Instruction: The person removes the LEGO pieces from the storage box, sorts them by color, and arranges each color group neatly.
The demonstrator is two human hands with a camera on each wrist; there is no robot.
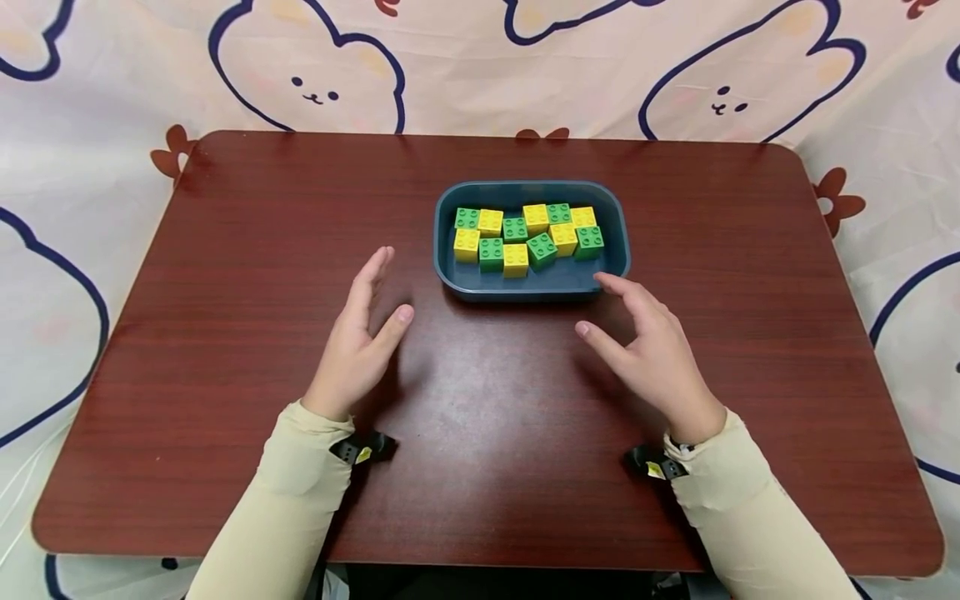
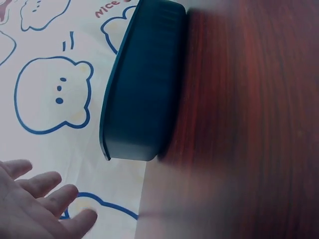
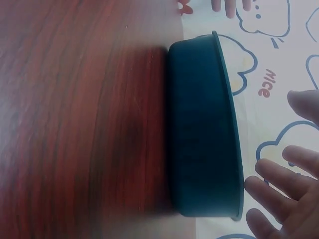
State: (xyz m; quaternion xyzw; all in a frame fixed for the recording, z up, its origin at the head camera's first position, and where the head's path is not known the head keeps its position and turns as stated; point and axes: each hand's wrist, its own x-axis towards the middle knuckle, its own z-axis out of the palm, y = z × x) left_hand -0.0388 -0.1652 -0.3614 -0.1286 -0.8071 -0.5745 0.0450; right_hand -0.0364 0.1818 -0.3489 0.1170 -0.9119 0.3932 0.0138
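A dark blue tray (image 1: 525, 287) with rounded corners holds several green blocks (image 1: 588, 242) and yellow blocks (image 1: 515, 261), studded on top and set in rough rows. My left hand (image 1: 352, 350) is over the table to the tray's left, fingers extended and thumb apart, holding nothing. At the tray's front right corner is my right hand (image 1: 652, 350), its fingers spread and its fingertips overlapping the rim in the head view. In the left wrist view the tray's outer side (image 2: 142, 89) shows, while the blocks are hidden behind it. The right wrist view likewise shows only the tray's outside.
A reddish-brown wooden table (image 1: 480, 467) with rounded corners lies under everything. Behind and beside it hangs a pale cloth (image 1: 465, 75) printed with blue-outlined bears and brown flowers. Black cameras are strapped to both wrists, over light sleeves (image 1: 300, 483).
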